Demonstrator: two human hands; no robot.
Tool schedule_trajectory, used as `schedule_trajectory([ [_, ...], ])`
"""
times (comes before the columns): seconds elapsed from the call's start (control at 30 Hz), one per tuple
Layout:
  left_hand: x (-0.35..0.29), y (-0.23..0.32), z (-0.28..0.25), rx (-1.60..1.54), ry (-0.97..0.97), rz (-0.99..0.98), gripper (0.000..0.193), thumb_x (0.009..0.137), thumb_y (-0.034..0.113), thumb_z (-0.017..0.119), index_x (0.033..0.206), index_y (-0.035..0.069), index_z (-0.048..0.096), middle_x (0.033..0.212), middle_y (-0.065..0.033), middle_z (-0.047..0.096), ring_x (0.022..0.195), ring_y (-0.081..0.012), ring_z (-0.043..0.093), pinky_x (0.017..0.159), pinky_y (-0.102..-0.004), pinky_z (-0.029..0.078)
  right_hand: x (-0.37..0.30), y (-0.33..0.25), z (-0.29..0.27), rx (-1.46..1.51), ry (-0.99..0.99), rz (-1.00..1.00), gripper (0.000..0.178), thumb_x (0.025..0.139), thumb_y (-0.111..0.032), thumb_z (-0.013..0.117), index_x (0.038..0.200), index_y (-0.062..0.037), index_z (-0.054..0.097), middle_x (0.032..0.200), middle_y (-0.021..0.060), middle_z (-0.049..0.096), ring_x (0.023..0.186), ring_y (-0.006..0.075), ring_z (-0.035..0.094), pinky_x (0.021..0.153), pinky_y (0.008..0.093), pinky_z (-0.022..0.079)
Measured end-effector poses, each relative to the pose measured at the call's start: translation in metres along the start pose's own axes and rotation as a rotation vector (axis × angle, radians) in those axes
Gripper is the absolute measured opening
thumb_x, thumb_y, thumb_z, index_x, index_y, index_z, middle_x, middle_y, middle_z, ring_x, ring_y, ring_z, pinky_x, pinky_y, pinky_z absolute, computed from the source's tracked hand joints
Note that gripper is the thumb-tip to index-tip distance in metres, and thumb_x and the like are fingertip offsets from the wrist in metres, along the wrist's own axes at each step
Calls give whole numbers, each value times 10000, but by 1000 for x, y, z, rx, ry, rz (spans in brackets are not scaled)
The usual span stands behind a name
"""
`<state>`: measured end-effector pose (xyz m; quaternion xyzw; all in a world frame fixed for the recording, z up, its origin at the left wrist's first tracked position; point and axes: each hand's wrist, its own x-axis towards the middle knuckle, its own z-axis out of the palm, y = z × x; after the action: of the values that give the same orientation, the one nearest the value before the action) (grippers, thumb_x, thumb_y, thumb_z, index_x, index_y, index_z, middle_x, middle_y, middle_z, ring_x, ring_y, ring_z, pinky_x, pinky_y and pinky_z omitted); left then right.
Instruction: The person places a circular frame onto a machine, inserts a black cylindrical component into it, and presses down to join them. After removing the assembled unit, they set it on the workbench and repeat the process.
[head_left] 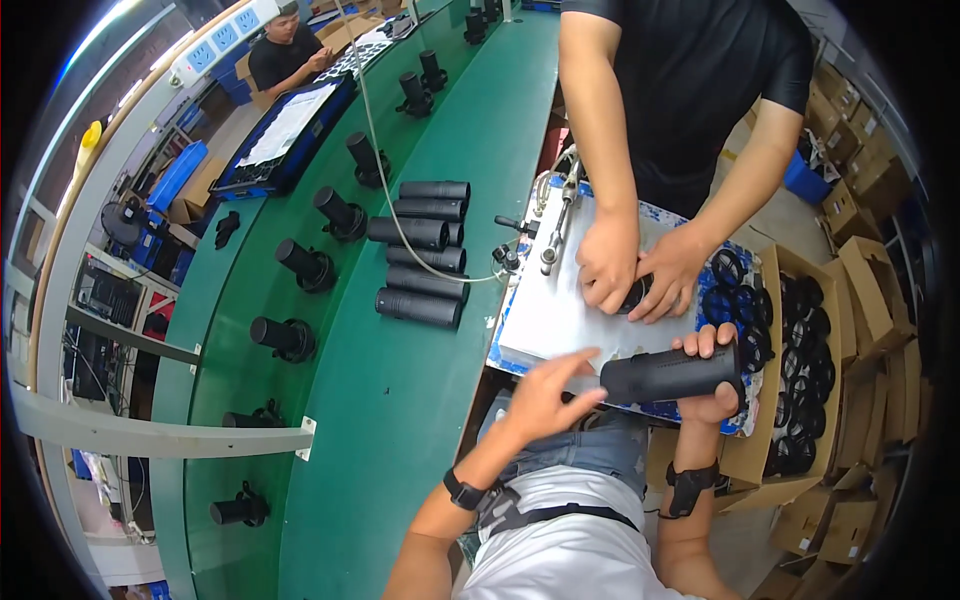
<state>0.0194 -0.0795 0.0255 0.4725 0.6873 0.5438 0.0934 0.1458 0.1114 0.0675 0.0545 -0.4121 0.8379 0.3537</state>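
A black ribbed tube [655, 378] lies across my right hand [712, 385], whose fingers and thumb wrap round its wider end. Close to the tube's left end is my left hand [548, 395], with thumb and fingers apart. A pale, blurred patch [584, 384] shows between those fingers and the tube; what it is I cannot make out. Just beyond, a co-worker's two hands [640, 268] press on a small black part [636, 294] on a white-topped work surface [545, 325].
Several black tubes [420, 307] lie on the green bench [400, 400] to the left. Farther left, black tubes with flanged bases [300, 262] stand in a row. A metal lever clamp [558, 228] sits beside the co-worker. At right, a cardboard box [768, 400] holds black rings [800, 360].
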Motion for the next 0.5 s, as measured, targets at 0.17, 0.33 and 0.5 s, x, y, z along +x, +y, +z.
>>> schedule_trajectory([
  [0.17,25,-50,-1,241,308,0,165,813,108,664,952,21,644,784,-112,628,720,-261,612,667,-352,495,16,-10,-2,-203,-16,17,606,682,-299,761,1122,-80,406,933,47,466,905,193,494,937,371,393],
  [0.33,40,-59,20,570,513,167,60,724,40,637,767,73,611,667,-59,569,589,-241,506,550,-357,409,30,-14,4,-530,-6,-81,572,666,-281,731,1085,-22,441,920,106,528,871,215,531,877,361,432],
  [0.5,36,-62,21,578,496,176,66,702,43,627,759,69,606,650,-55,537,581,-241,495,539,-353,390,60,-21,13,-605,-120,-178,513,662,-252,715,1035,-11,458,893,120,560,870,243,572,847,386,471],
])
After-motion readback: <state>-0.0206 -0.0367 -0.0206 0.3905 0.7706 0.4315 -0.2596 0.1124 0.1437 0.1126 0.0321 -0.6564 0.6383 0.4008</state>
